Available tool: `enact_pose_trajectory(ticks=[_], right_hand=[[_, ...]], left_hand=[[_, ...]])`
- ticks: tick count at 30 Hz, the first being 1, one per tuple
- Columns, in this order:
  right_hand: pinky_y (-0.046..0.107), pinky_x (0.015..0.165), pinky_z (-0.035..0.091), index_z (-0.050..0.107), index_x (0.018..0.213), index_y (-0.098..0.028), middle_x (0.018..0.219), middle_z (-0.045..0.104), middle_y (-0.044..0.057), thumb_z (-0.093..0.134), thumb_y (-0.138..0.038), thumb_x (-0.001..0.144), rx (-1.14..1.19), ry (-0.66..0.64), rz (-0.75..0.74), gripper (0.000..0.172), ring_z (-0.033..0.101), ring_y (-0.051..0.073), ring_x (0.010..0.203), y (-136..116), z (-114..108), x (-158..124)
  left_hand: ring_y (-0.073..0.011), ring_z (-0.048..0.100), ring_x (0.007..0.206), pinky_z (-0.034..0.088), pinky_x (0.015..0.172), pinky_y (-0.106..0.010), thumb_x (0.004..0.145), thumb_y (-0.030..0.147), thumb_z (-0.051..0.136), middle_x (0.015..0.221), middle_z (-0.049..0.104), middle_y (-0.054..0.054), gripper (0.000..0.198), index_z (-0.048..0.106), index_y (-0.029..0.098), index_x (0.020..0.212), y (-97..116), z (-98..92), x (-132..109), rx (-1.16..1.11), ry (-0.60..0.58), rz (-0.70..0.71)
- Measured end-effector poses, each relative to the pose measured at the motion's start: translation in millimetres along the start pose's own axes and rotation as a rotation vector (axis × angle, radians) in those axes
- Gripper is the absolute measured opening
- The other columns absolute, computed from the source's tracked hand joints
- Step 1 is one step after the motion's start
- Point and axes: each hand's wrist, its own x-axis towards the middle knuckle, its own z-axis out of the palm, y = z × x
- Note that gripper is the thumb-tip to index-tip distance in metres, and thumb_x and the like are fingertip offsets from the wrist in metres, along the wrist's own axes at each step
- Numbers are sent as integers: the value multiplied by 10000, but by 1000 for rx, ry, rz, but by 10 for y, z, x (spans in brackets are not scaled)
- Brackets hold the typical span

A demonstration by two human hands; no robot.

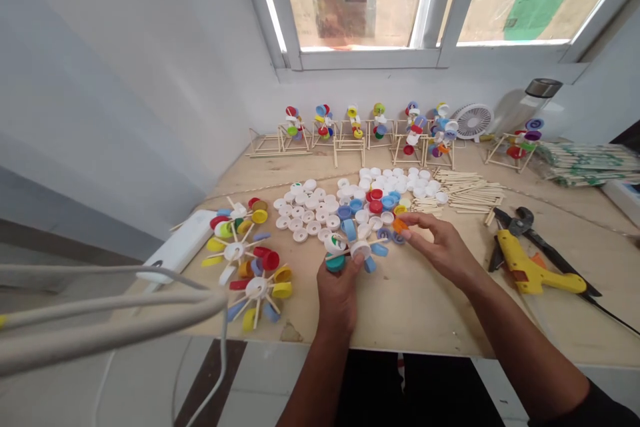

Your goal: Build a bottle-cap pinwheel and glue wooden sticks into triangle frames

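My left hand (340, 293) grips a small bottle-cap wheel (360, 251), its thumb pressed on the white cap at the hub. Wooden sticks spread from that hub and carry blue, white and teal caps at their ends. Between the fingertips of my right hand (440, 247) is an orange bottle cap (400, 225), held just right of the wheel and apart from its hub. Behind both hands lie many loose white caps (310, 203), with some blue and red caps (375, 206) among them.
Several cap wheels (257, 287) lie at the left beside a white power strip (185, 247). A yellow glue gun (533, 267) and black pliers (525, 220) rest at the right. Wooden sticks (470, 190) are piled behind. Stick frames with wheels (350, 140) line the wall near a fan (473, 121).
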Motion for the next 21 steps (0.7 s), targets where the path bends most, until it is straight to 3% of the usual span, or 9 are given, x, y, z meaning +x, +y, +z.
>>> enact_pose_trajectory(ticks=[5, 14, 21], right_hand=[[414, 984, 382, 626, 1110, -240, 1137, 640, 46, 536, -401, 850, 64, -134, -25, 319, 546, 206, 1092, -115, -46, -34], [442, 973, 393, 617, 1111, -236, 1136, 642, 52, 485, -364, 894, -51, -187, -204, 285, 517, 219, 1122, -67, 17, -22], [425, 949, 419, 616, 1081, -230, 1118, 637, 61, 473, -365, 902, -17, -239, -260, 266, 536, 209, 1083, -61, 14, -10]], left_hand=[[-182, 647, 826, 477, 801, -299, 595, 253, 798, 877, 717, -55, 353, 687, 146, 912, 0, -5, -19, 90, -56, -9], [-171, 640, 781, 476, 779, -294, 572, 256, 801, 822, 710, -44, 327, 686, 139, 855, 66, 92, -87, 115, -28, 7], [-181, 637, 762, 482, 749, -307, 588, 256, 791, 788, 700, -47, 308, 673, 132, 844, 47, 45, -73, 142, -51, -4]])
